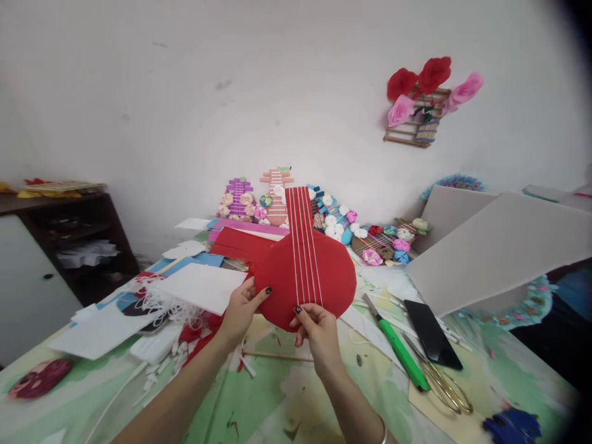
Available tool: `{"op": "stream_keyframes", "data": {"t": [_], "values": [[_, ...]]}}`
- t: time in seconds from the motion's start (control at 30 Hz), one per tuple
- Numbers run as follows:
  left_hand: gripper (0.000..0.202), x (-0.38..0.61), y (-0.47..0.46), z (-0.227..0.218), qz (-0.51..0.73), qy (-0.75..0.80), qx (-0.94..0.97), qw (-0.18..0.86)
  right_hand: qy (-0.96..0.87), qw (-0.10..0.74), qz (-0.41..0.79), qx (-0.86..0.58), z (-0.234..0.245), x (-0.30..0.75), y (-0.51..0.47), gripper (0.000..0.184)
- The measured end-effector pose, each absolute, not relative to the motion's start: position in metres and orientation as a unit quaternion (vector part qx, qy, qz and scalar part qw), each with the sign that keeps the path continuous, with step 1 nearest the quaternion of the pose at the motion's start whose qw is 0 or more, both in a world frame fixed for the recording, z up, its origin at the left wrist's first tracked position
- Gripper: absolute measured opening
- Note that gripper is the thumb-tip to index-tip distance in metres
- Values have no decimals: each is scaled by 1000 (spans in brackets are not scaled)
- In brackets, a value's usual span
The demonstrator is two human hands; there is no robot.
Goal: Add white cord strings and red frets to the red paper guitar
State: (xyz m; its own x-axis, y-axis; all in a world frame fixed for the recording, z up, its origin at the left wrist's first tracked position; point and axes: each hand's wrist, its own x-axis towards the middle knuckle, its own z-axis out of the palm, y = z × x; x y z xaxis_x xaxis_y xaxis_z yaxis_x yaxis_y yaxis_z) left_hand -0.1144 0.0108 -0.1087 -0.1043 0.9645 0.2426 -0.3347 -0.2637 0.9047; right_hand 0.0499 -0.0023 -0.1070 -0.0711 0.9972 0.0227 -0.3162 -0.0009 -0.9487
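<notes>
I hold up a red paper lute-shaped cutout [305,271] with several white strings running down its neck and round body. My left hand [240,311] grips its lower left edge, thumb on the front. My right hand [317,330] pinches the bottom ends of the strings at the lower rim. The cutout stands upright above the table, tilted slightly away from me.
White foam sheets [198,287] and white string lie left. A green craft knife [400,354], black phone [432,333] and gold scissors [446,388] lie right. Grey boards [499,246] lean at the right; finished flowered lutes [277,200] line the wall.
</notes>
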Motion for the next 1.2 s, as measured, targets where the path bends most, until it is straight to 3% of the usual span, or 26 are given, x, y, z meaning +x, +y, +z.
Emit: {"op": "stream_keyframes", "data": {"t": [0.3, 1.2], "values": [[61, -121, 11, -101, 696, 324, 410, 492, -455, 538, 584, -403, -114, 47, -6, 28], [62, -132, 11, -89, 756, 299, 359, 458, -417, 516, 625, -412, -119, 42, -10, 22]]}}
